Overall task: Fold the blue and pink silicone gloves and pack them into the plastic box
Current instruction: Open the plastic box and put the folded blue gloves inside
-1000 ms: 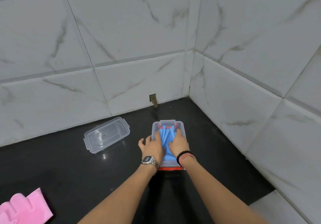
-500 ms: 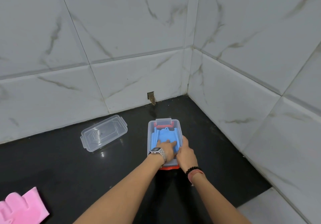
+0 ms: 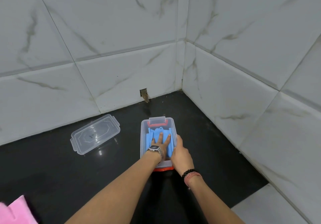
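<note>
Left hand [image 3: 160, 141] flat, fingers spread, pressing blue glove [image 3: 150, 139] inside plastic box [image 3: 142, 137]; right hand [image 3: 180, 154] gripping box's right rim.

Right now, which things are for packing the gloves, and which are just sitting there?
For the job:
blue glove, under the left hand
box, steadied by the right hand
pink glove, not packed yet
lid, lying off the box

Just there:
watch
bead bracelet
wall hole
</note>
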